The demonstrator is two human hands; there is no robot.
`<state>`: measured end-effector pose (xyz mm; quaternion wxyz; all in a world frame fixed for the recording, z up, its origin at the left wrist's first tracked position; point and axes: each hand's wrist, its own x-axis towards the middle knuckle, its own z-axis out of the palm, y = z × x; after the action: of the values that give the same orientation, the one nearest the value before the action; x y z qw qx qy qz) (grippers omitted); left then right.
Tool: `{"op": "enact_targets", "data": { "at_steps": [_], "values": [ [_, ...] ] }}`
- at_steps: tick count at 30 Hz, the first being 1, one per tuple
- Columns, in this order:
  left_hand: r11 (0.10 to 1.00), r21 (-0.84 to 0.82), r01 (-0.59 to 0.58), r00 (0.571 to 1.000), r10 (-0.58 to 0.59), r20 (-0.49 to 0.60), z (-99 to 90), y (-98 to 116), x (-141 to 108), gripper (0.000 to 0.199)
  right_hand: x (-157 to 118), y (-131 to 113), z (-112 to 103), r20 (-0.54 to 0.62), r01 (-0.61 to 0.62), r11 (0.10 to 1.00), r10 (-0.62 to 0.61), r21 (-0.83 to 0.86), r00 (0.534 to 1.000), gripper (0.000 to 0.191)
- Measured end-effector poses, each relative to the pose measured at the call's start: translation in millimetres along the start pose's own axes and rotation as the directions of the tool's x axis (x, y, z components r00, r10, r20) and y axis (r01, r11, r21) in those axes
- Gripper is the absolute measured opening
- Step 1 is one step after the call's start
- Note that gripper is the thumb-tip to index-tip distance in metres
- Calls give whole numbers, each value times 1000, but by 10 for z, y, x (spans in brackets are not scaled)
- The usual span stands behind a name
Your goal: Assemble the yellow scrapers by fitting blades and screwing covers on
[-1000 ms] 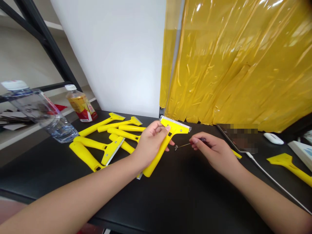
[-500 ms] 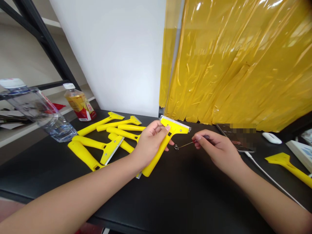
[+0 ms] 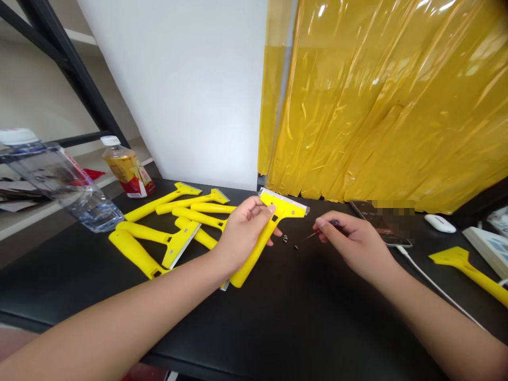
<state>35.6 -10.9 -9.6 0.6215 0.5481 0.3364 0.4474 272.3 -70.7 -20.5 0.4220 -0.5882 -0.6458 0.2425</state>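
Observation:
My left hand is closed round a yellow scraper, its thumb pressing near the wide head. A metal blade runs along the head's top edge, and one screw shows at its right side. In my closed right hand is a thin screwdriver, its shaft pointing down and left. A few small screws lie on the black table between my hands, and a single screw lies just off the screwdriver's tip. Left of my left hand several yellow scrapers lie in a loose pile.
A clear water bottle and a drink bottle stand at the left. To the right are a phone with a white cable, a white earphone case, another yellow scraper and a white box-like object.
The screwdriver's tip has moved slightly right, away from the screw cluster. One screw now lies apart from the others, nearer my right hand. My left hand keeps its hold on the scraper.

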Motion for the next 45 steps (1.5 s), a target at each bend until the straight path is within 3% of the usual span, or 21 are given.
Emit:
{"op": "enact_targets", "data": {
  "at_steps": [5,9,15,21,45],
  "values": [
    [999,6,39,999,-39,12,-7,-13,2,22,-22,-87,-83,-85,26,999,-22,46,996,32],
    [984,-46,171,985,-169,38,-1,-59,-1,17,-69,-155,-166,-177,120,965,-79,234,981,23],
    [930,-30,367,914,-354,198,56,-83,-83,15,-107,-250,-149,-249,165,872,-51,461,967,21],
    [884,-36,466,859,-442,259,63,-98,-143,19,-68,-190,-123,-265,170,884,-55,435,963,16],
    [875,-15,483,838,-457,297,97,-73,-167,17,-47,-75,-109,-200,181,910,-112,373,973,16]
  ]
}}
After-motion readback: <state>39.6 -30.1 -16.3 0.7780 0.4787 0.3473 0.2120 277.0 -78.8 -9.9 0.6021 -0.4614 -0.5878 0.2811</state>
